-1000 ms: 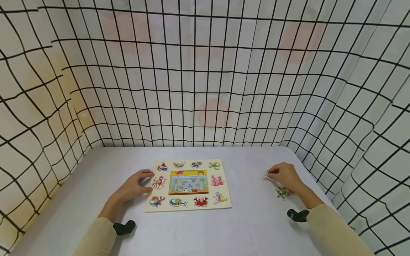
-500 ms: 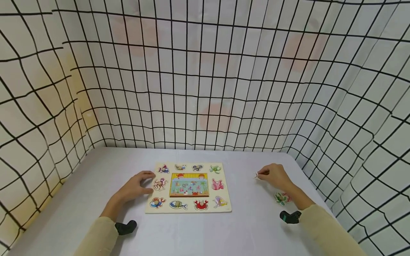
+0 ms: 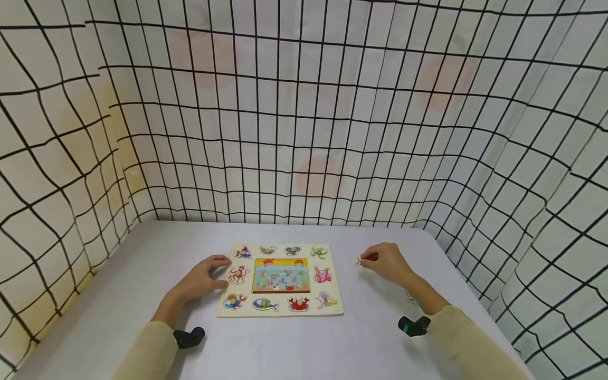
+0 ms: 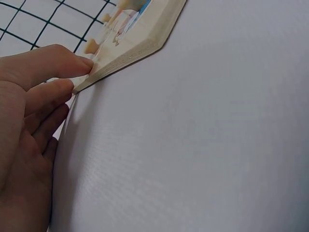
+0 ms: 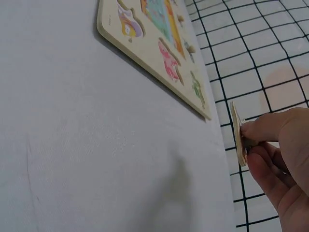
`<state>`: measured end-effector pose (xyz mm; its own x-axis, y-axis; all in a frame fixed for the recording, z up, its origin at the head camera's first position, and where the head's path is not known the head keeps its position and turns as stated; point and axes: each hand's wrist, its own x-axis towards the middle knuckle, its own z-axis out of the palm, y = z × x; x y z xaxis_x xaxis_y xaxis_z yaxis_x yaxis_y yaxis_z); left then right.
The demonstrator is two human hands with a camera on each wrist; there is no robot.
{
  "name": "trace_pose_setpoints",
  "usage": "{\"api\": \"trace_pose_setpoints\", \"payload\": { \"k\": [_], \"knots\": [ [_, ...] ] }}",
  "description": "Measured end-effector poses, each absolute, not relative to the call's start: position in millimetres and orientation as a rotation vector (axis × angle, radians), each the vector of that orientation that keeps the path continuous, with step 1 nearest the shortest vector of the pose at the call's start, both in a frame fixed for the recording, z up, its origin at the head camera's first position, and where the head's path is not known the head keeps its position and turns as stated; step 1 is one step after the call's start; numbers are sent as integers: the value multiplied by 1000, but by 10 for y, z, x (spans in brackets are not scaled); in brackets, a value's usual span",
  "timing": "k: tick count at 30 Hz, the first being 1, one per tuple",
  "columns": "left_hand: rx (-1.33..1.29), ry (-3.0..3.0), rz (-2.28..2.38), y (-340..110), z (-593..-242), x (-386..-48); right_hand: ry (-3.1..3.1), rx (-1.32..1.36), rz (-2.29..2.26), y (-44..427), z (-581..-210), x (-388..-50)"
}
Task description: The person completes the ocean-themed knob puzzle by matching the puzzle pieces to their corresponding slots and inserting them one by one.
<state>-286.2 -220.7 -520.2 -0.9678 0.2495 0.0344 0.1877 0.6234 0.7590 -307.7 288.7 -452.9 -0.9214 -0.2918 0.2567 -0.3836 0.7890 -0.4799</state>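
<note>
A wooden sea-animal puzzle board (image 3: 283, 303) lies on the table. Knobbed pieces such as the crab (image 3: 298, 304) and octopus (image 3: 238, 274) sit in it; three recesses along its right side show printed pictures without knobs. My left hand (image 3: 204, 275) rests at the board's left edge, thumb and fingers spread; in the left wrist view the fingertips (image 4: 83, 65) touch the rim. Right of the board, my right hand (image 3: 387, 262) pinches a puzzle piece (image 5: 237, 137) by its knob. The piece is held edge-on above the table, so its picture is hidden.
Another loose piece (image 3: 411, 298) lies on the table, mostly hidden behind my right forearm. A black grid on white cloth (image 3: 318, 132) encloses the back and sides of the white table (image 3: 304, 348). Black wrist devices (image 3: 189, 338) sit at both cuffs.
My right hand has moved left toward the board, carrying the puzzle piece. Its forearm now covers most of the loose pieces seen earlier. The left hand stays at the board's edge.
</note>
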Motion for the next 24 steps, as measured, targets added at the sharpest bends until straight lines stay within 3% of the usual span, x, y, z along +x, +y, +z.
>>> {"api": "trace_pose_setpoints", "payload": {
  "k": [24],
  "knots": [
    [377,2767,1279,-2214,-5210,-2864,-2867,921,898,2224,-4546,-2768]
  ]
}}
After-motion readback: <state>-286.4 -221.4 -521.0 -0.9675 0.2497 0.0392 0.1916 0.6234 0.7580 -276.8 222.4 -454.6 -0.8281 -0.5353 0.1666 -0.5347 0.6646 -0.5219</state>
